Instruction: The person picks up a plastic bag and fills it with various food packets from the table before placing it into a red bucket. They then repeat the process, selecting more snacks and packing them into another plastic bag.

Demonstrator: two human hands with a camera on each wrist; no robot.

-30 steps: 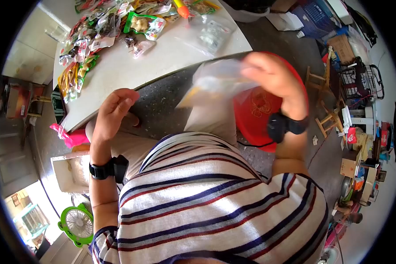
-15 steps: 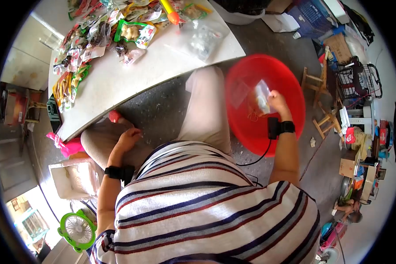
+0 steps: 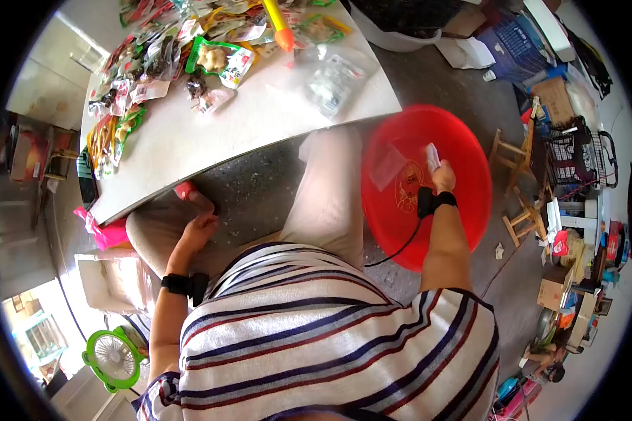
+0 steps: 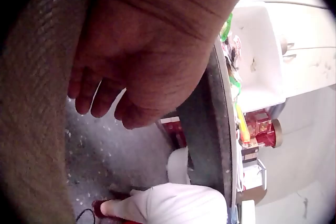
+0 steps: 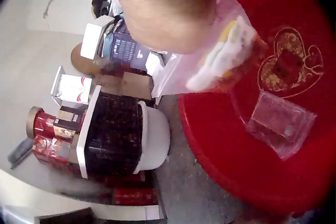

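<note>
My right hand (image 3: 443, 177) is inside the red basin (image 3: 463, 224) and grips a clear plastic bag (image 5: 223, 58) holding white and yellow contents. In the right wrist view the bag hangs below the hand (image 5: 168, 14), whose fingers are mostly hidden. A second clear packet (image 5: 281, 124) lies flat in the basin, beside a gold heart pattern (image 5: 291, 64) on its bottom. My left hand (image 3: 200, 230) is by my left leg with nothing in it. Its fingers (image 4: 105, 98) hang loosely curled in the left wrist view.
Many small snack packets (image 3: 151, 63) are heaped on the white table (image 3: 168, 140). A yellow tube with an orange tip (image 3: 282, 35) and a clear plastic bag (image 3: 333, 81) lie near its right end. Small wooden stools (image 3: 519, 214) stand right of the basin.
My right hand has carried the bag from above my lap, rightward and down into the basin. My left hand has lowered from the table edge to my leg.
</note>
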